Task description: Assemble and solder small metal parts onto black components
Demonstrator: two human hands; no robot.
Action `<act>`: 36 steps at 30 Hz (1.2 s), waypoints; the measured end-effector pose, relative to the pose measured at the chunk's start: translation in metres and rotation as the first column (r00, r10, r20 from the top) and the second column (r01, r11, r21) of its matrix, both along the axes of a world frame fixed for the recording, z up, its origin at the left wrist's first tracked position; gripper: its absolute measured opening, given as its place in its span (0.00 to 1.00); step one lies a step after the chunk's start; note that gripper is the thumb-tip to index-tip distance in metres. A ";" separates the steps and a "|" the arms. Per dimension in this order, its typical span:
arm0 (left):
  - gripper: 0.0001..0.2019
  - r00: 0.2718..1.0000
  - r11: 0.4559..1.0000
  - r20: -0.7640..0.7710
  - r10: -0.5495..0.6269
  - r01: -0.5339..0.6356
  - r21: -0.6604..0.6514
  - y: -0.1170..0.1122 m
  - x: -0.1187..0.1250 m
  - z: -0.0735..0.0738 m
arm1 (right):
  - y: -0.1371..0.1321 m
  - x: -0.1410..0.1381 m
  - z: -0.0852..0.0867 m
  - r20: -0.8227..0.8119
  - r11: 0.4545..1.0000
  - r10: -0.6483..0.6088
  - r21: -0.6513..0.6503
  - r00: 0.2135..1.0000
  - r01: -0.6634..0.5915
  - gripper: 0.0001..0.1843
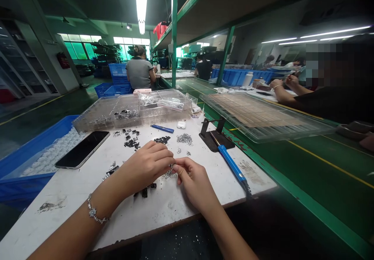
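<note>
Frame centre: left hand (147, 166) and right hand (194, 182), fingertips meeting, each grip pinching one small metal part (172, 166) over white tabletop (175, 209). Phone (82, 149) lies at left.

bare forearms, a silver beaded bracelet (96, 213) on the left wrist.

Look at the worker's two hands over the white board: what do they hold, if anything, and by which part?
The left hand and right hand pinch a tiny metal piece between their fingertips; which part of it cannot be told.
</note>
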State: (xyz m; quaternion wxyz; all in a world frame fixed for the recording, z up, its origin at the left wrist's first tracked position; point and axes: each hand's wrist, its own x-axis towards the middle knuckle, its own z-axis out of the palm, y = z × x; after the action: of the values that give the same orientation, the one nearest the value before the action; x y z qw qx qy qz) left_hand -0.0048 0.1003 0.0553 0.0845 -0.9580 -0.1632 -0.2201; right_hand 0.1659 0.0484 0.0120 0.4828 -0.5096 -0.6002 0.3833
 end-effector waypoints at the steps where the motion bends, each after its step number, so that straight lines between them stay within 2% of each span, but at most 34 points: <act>1: 0.07 1.000 1.000 -0.008 -0.002 0.002 0.014 0.000 0.000 0.000 | 0.000 0.000 -0.001 0.015 1.000 -0.002 0.007 1.000 0.002 0.08; 8: 0.07 1.000 0.999 -0.018 -0.007 0.007 0.032 -0.002 0.001 0.001 | 0.000 0.001 -0.002 -0.021 1.000 0.016 -0.009 1.000 -0.016 0.08; 14: 0.07 0.998 0.999 0.064 -0.023 0.025 -0.036 -0.002 -0.001 -0.001 | -0.001 0.001 -0.001 -0.082 0.999 0.034 -0.012 0.996 -0.036 0.08; 20: 0.07 0.996 0.999 0.086 -0.007 0.010 -0.032 -0.001 0.001 -0.001 | -0.001 0.002 -0.001 -0.079 0.999 0.032 -0.017 0.996 -0.034 0.08; 29: 0.06 0.985 0.990 0.173 -0.006 0.030 -0.134 0.001 -0.001 -0.003 | 0.001 0.003 -0.001 -0.134 0.996 0.090 0.022 0.987 -0.087 0.08; 36: 0.07 0.980 0.979 0.200 0.006 0.034 -0.199 0.003 -0.002 -0.006 | -0.001 0.003 0.002 -0.043 0.997 0.060 0.058 0.997 -0.057 0.08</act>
State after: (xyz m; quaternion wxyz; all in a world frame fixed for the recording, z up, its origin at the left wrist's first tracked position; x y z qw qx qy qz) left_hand -0.0065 0.1036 0.0496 -0.0311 -0.9358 -0.1855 -0.2980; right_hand 0.1691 0.0470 0.0138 0.4989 -0.4692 -0.6148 0.3912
